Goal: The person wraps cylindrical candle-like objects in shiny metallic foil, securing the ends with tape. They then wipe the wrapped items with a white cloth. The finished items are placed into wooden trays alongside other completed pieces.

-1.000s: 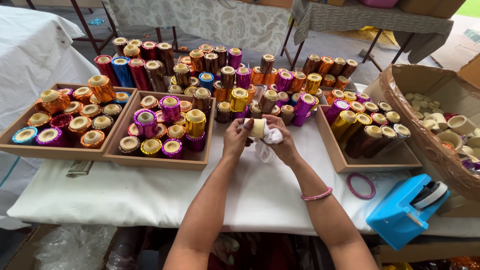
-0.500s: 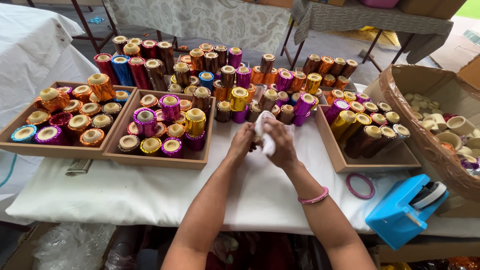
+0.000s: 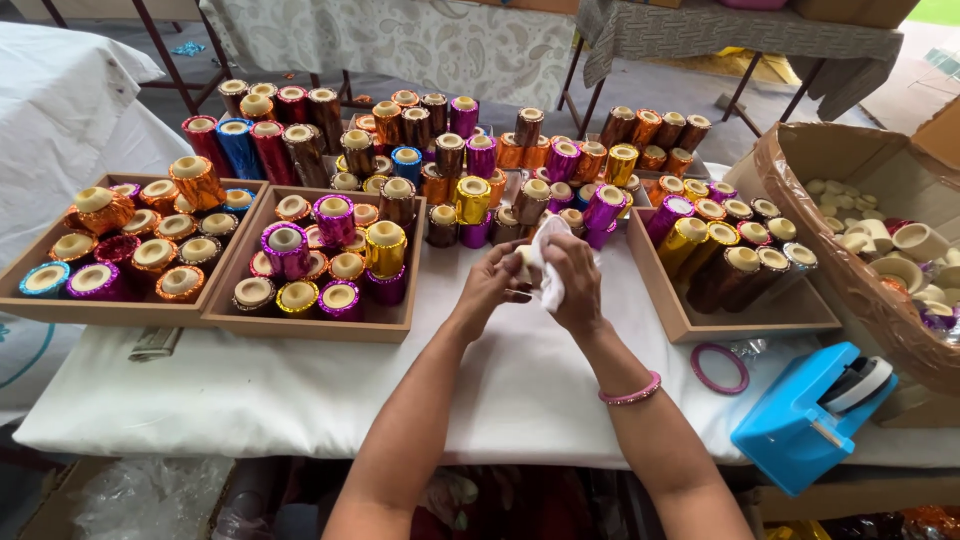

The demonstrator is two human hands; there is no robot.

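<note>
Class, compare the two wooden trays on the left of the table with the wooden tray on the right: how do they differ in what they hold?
The left trays are packed with short, squat foil-wrapped holders; the right tray holds taller ones.
The left trays are nearly full; the right tray's near half is bare.
Both are shallow brown wooden trays on the white cloth.

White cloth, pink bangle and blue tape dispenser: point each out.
white cloth (image 3: 549, 285), head view, fold hanging below the hands
pink bangle (image 3: 632, 391), head view, band on the right wrist
blue tape dispenser (image 3: 800, 425), head view, top face
</note>
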